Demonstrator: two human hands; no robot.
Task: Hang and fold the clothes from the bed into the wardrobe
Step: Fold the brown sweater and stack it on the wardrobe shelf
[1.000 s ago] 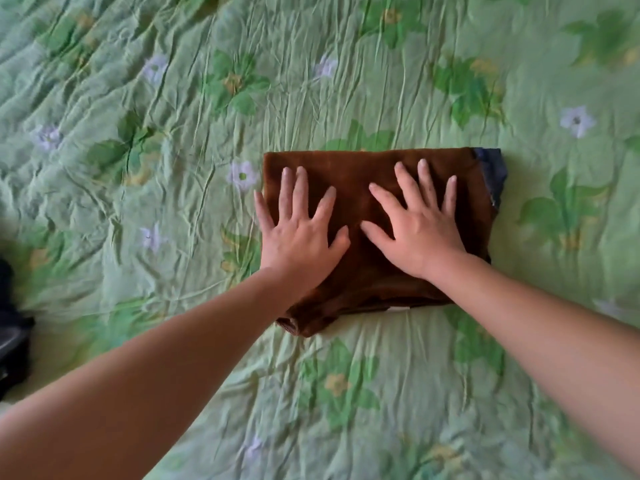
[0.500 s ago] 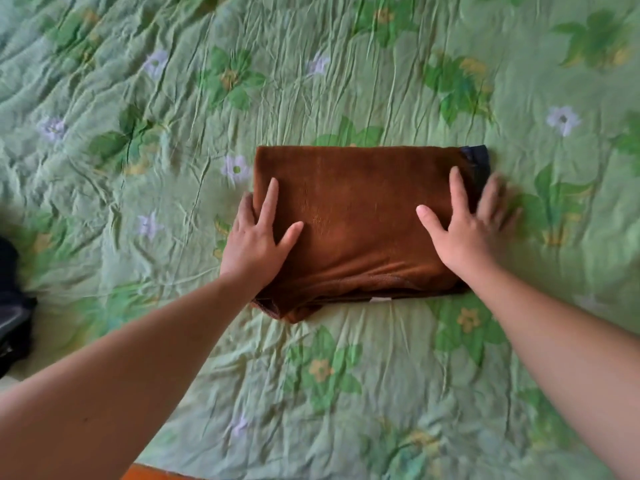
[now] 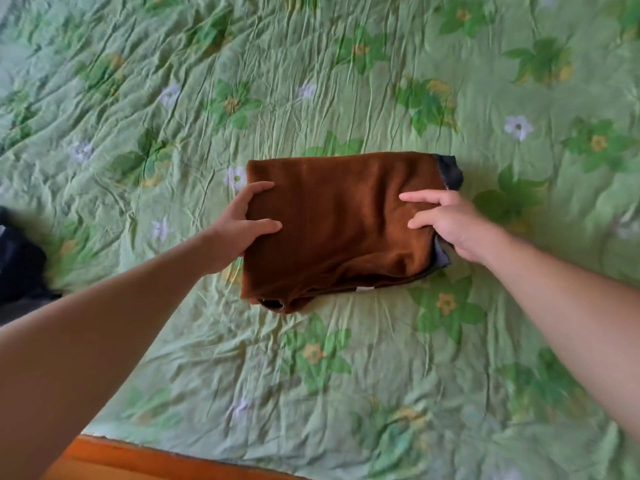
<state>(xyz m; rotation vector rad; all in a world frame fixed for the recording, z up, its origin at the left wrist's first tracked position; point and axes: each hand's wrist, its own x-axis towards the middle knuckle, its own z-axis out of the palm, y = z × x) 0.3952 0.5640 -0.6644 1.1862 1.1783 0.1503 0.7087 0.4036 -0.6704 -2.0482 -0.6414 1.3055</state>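
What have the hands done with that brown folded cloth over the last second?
Both hands lay flat on top of the brown folded cloth. The left hand slid out to its left edge, the right hand to its right edge, and each now grips its edge. The cloth stays folded in the same spot on the green bedspread.

Of your left hand (image 3: 239, 223) you see only the thumb and one finger on the folded brown garment (image 3: 339, 220); the other fingers are out of sight at its edge. The same goes for your right hand (image 3: 450, 223). The dark blue layer (image 3: 450, 169) is mostly covered. The white tag (image 3: 365, 289) is too small to read. The frame's left edge cuts off a blurred dark shape (image 3: 20, 265).
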